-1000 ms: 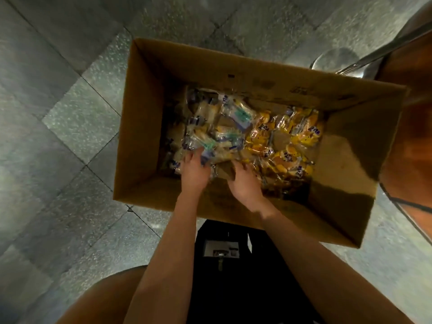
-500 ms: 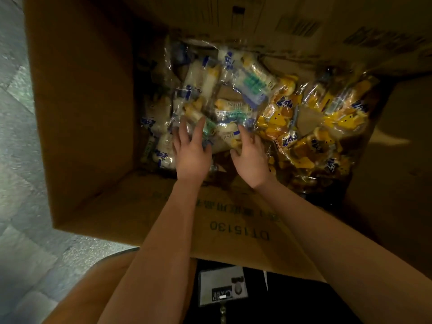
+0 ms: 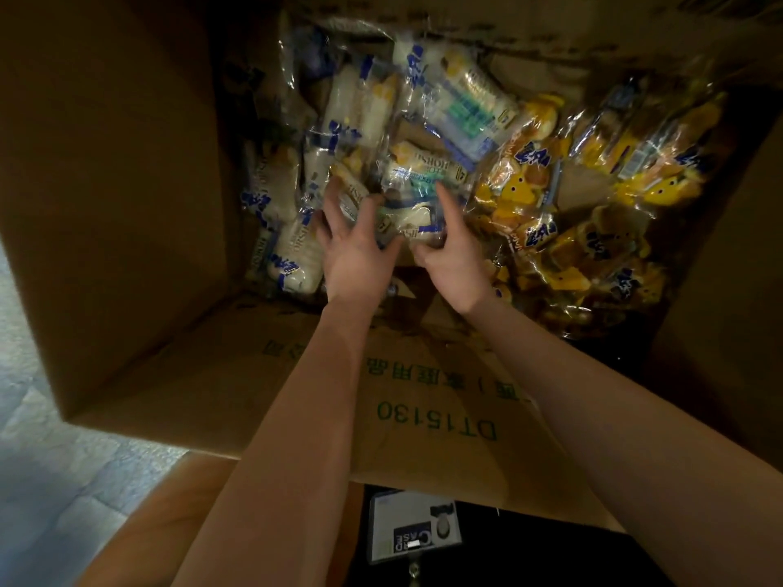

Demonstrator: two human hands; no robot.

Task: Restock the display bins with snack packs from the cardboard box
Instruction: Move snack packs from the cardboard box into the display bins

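The person is leaning over the cardboard box (image 3: 127,205), which is sitting on the floor (image 3: 42,480), and both arms are reaching down into it. The left hand (image 3: 356,252) is lying wide, fingers spread over the heap of pale packs on the box's left side. The right hand (image 3: 455,258) is pressing in from the other side, forefinger straight. Between the two hands a pale snack pack (image 3: 409,220) is being bracketed, touching both. Whether the right thumb is actually pinching it I cannot tell, as the box is dim and the film is glaring. The yellow packs (image 3: 529,184) are piled just beside it to the right. No display bins are showing from here, so the restocking looks to be at the picking stage. The risk lies in the wrapping. The packs are overlapping loosely and the film looks slick, so one squeezed only between open palms may be slipping out on the way up, or dragging its neighbours along. Pressing harder could be crushing whatever soft thing is inside. The near wall of the box is standing high under the forearms, and a lifted pack could be catching on it.
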